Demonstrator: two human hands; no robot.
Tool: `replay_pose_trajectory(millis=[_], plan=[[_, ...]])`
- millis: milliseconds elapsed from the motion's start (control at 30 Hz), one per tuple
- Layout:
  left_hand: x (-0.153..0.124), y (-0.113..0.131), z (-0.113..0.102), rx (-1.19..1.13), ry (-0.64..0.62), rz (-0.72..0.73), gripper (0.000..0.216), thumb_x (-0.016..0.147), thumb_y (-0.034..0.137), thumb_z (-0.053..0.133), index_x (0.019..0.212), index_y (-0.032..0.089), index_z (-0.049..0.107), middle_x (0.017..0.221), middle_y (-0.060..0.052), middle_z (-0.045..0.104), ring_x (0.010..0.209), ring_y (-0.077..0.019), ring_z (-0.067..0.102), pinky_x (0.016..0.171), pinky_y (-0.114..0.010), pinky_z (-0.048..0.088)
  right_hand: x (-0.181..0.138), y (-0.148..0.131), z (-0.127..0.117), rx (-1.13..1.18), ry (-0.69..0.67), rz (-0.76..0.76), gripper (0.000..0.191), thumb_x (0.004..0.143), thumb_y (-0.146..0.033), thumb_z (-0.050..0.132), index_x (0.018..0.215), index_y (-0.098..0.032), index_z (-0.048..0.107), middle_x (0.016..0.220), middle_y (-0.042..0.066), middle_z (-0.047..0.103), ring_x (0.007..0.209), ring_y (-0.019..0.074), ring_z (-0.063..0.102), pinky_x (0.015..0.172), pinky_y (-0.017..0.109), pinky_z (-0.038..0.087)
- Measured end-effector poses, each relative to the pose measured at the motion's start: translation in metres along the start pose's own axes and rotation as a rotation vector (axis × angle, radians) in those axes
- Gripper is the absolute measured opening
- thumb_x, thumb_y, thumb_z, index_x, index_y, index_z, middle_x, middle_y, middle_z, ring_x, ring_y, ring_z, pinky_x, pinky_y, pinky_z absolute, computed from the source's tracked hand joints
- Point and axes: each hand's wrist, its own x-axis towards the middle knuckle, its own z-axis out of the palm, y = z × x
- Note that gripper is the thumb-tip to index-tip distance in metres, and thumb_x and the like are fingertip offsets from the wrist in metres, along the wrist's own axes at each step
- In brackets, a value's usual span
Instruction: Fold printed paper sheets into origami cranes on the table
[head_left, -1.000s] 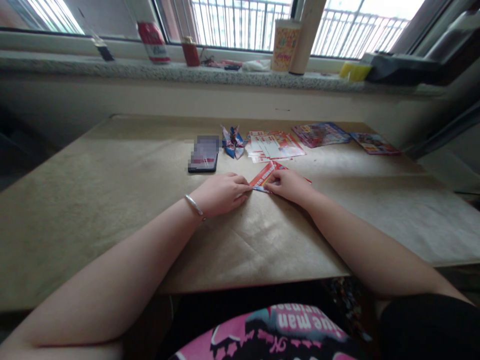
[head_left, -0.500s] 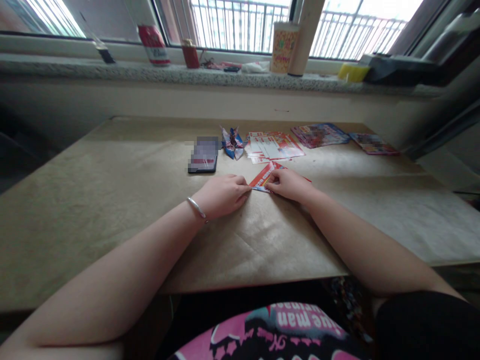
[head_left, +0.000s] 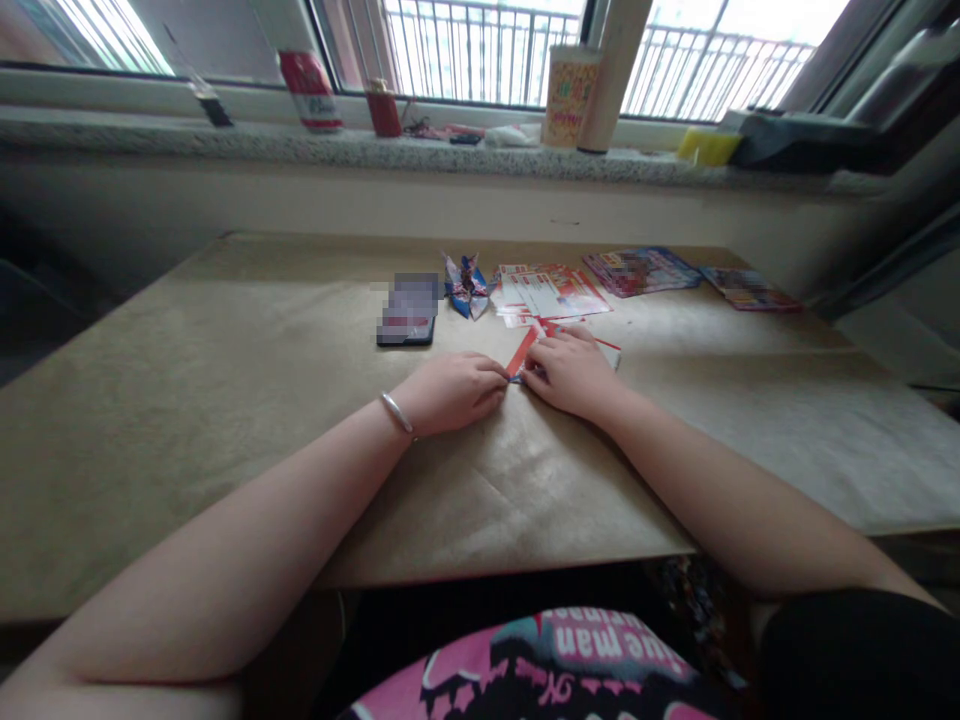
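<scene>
A folded sheet of printed paper (head_left: 523, 350), red and white with a bit of blue at its near edge, lies on the table under my hands. At its left corner the fingertips of my left hand (head_left: 461, 392) are pressed together, closed on the paper. My right hand (head_left: 574, 372) rests over the middle of the sheet, its fingers apart and slightly bent, and covers much of it. To the right of that hand a white part with a red edge shows. Just behind is a pile of red and white printed sheets (head_left: 551, 292).
A phone (head_left: 409, 310) and a blue and pink folded paper figure (head_left: 468, 285) lie behind my left hand. Stacks of colourful printed sheets (head_left: 641, 270) and cards (head_left: 750, 288) are at the back right. The sill holds a can (head_left: 309, 90) and a patterned cup (head_left: 568, 97).
My right hand has gone from pinching the near edge of the paper to lying spread over it, slightly left. My left hand has shifted slightly right, still at the corner.
</scene>
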Motion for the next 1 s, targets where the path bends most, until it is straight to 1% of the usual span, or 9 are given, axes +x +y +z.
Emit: replay_pose_trajectory(millis=[67,167,233,300,400,500,567,733,1000], plan=[[-0.001,-0.004,0.000,-0.050,0.003,0.018,0.030,0.094,0.026,0.047,0.109,0.015,0.071,0.114,-0.008,0.070,0.104,-0.0207,0.066,0.097,-0.035,0.052,0.002,0.003,0.004,0.073,-0.022,0.009,0.024,0.090,-0.036,0.050,0.084,-0.018,0.065,0.091,0.008,0.073,0.090,0.0238,0.063,0.090,0.039,0.035],[-0.002,-0.010,-0.002,-0.134,0.012,0.065,0.029,0.094,0.023,0.047,0.108,0.018,0.071,0.114,-0.005,0.071,0.106,-0.0181,0.065,0.098,-0.032,0.051,0.004,0.012,0.010,0.250,-0.077,0.052,0.020,0.085,-0.037,0.059,0.078,-0.020,0.065,0.086,0.004,0.074,0.081,0.0195,0.064,0.075,0.031,0.039],[-0.003,-0.015,-0.002,-0.176,0.006,0.082,0.028,0.094,0.022,0.046,0.105,0.018,0.072,0.112,-0.005,0.072,0.105,-0.0173,0.066,0.098,-0.031,0.050,0.004,0.017,0.012,0.348,-0.094,0.088,0.018,0.083,-0.037,0.063,0.077,-0.020,0.066,0.084,0.003,0.074,0.076,0.0171,0.064,0.067,0.027,0.039],[-0.004,-0.018,-0.003,-0.203,0.002,0.076,0.027,0.094,0.021,0.046,0.099,0.018,0.073,0.109,-0.005,0.073,0.104,-0.0171,0.066,0.097,-0.031,0.051,0.004,0.019,0.013,0.392,-0.099,0.120,0.017,0.081,-0.036,0.065,0.076,-0.020,0.066,0.082,0.002,0.073,0.073,0.0162,0.063,0.064,0.026,0.038],[-0.004,-0.018,-0.002,-0.209,0.041,0.042,0.026,0.093,0.018,0.047,0.101,0.018,0.071,0.111,-0.006,0.072,0.103,-0.0163,0.066,0.094,-0.030,0.052,0.004,0.018,0.013,0.409,-0.098,0.152,0.017,0.079,-0.036,0.067,0.075,-0.020,0.067,0.080,0.001,0.073,0.072,0.0157,0.063,0.063,0.025,0.039],[-0.003,-0.014,0.000,-0.156,0.071,0.046,0.029,0.092,0.019,0.049,0.116,0.019,0.066,0.120,-0.007,0.068,0.108,-0.0178,0.064,0.093,-0.031,0.052,0.004,0.017,0.012,0.418,-0.095,0.174,0.017,0.079,-0.038,0.067,0.076,-0.021,0.068,0.080,0.000,0.074,0.072,0.0155,0.064,0.063,0.026,0.039],[-0.002,-0.010,0.001,-0.096,0.047,0.055,0.032,0.092,0.023,0.050,0.120,0.020,0.065,0.120,-0.007,0.068,0.109,-0.0194,0.063,0.094,-0.034,0.052,0.004,0.017,0.011,0.405,-0.087,0.190,0.019,0.078,-0.040,0.068,0.075,-0.022,0.069,0.079,0.001,0.074,0.073,0.0160,0.065,0.064,0.026,0.039],[0.000,0.001,-0.001,0.010,0.003,0.027,0.031,0.092,0.022,0.050,0.116,0.019,0.069,0.116,-0.007,0.069,0.105,-0.0203,0.064,0.095,-0.035,0.052,0.004,0.023,0.011,0.381,-0.090,0.215,0.020,0.079,-0.041,0.066,0.075,-0.022,0.069,0.079,0.001,0.074,0.073,0.0163,0.064,0.065,0.026,0.039],[0.001,0.010,-0.005,0.083,-0.047,-0.005,0.031,0.090,0.021,0.051,0.116,0.016,0.068,0.115,-0.009,0.069,0.105,-0.0228,0.064,0.093,-0.037,0.054,0.007,0.031,0.015,0.389,-0.151,0.248,0.019,0.079,-0.040,0.067,0.075,-0.021,0.069,0.075,0.001,0.071,0.066,0.0148,0.058,0.059,0.026,0.034]])
